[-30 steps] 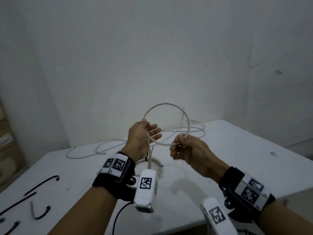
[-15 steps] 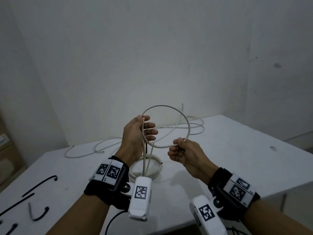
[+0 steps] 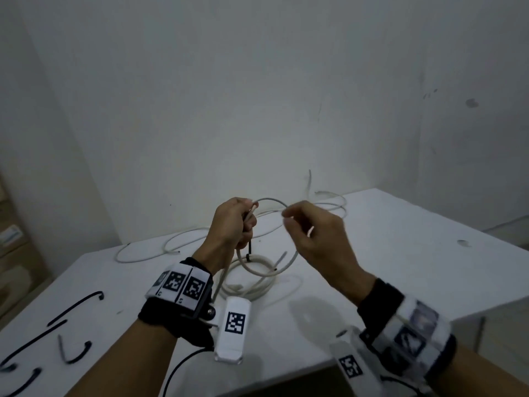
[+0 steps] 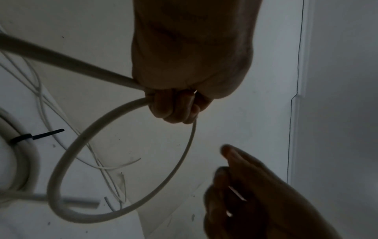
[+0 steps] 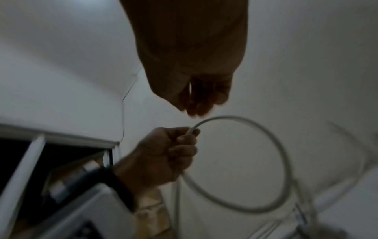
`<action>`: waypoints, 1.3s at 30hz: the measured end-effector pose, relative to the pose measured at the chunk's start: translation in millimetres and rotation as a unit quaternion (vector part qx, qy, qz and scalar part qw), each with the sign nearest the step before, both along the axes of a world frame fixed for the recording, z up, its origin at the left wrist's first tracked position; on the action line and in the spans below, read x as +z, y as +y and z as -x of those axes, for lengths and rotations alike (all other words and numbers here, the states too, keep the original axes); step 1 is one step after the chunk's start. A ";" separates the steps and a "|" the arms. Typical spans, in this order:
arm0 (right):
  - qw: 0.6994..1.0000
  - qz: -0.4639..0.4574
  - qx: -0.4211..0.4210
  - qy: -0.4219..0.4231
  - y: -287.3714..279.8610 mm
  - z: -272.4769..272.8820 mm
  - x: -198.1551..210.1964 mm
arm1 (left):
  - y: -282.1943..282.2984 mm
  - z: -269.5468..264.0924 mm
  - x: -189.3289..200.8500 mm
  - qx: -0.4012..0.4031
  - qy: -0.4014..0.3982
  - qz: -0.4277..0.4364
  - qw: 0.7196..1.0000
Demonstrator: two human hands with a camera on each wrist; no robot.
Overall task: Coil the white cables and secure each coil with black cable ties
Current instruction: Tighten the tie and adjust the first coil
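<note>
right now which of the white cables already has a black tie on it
The coil lying on the table below the left hand: a black tie cinches it. The loop in that hand and the loose cables behind have none.

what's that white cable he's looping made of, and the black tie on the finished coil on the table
White cable: looks like a smooth, matte plastic jacket; it holds a springy round loop from the left hand. Core not visible.
Black tie: probably nylon or similar plastic; thin, stiff tail sticks straight out.
</note>
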State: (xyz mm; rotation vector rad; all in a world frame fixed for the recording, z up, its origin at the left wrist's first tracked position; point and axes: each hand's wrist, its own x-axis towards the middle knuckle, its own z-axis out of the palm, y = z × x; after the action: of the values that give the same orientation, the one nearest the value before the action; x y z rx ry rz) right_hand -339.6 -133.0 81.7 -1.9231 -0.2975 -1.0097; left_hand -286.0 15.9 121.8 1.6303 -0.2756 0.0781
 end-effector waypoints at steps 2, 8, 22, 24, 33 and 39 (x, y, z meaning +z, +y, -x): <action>0.976 -0.059 0.126 0.166 8.9 -1.4 10.5 | -3.8 3.8 0.5 -0.003 -0.005 -0.008 1.000; 0.941 -0.211 0.198 0.175 27.1 -13.1 17.9 | -11.0 10.6 -1.6 -0.017 -0.043 -0.049 0.998; 0.878 -0.366 0.221 0.217 41.9 -22.5 10.2 | 3.5 9.8 -16.6 -0.024 -0.060 -0.028 0.998; 0.839 -0.446 0.195 0.243 40.0 -29.1 8.2 | 4.3 9.3 -19.2 -0.034 -0.059 -0.028 0.997; 0.690 -0.628 0.279 0.225 35.6 -41.2 13.0 | 2.9 9.3 -35.4 -0.022 -0.088 -0.062 0.994; 0.720 -0.599 0.278 0.215 43.7 -44.8 2.3 | -1.5 7.4 -37.0 0.033 -0.084 -0.026 0.996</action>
State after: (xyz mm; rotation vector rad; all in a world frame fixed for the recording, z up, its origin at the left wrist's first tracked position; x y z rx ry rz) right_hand -294.8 -89.3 84.0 -0.7000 0.0816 -0.1478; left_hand -293.3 14.4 84.8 1.6867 -0.3555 0.2615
